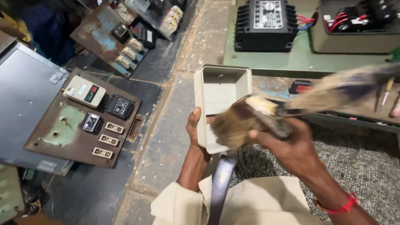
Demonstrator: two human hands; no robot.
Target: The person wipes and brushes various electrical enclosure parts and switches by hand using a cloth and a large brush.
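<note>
Box (221, 89), beige and open-faced, was gripped by left hand (195, 127) at its 7 o'clock edge, tilted so the brush (246, 121), clenched in right hand (291, 148), reached inside.

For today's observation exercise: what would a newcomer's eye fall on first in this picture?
At the centre, the left hand holds an open beige plastic box while the right hand sweeps a blurred paintbrush across it. On the floor to the left lies a rusty panel carrying switches and a beige breaker. At the top, a black electrical unit sits on a green bench.
</note>
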